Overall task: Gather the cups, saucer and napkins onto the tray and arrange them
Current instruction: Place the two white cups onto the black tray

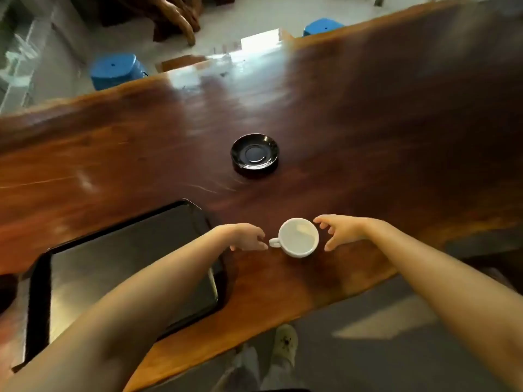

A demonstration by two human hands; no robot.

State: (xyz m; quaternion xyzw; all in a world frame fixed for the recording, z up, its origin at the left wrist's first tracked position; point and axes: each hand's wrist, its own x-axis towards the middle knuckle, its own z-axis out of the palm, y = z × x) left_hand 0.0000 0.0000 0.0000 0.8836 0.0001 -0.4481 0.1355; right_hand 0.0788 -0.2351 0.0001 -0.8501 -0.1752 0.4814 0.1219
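A white cup [298,237] stands upright on the wooden table, its handle pointing left. My left hand [247,236] is just left of the handle, fingertips almost touching it. To the cup's right, my right hand [338,230] has its fingers spread, a small gap from the cup's wall. Neither hand holds anything. A black saucer [254,152] lies farther back, at the table's middle. The black tray [124,267] sits at the near left, partly under my left forearm, with nothing visible on it. No napkins are in view.
The dark wooden table [368,137] has an uneven near edge just below the cup. Two blue stools [116,70] [322,25] stand beyond the far edge. My feet [285,343] are on the grey floor below.
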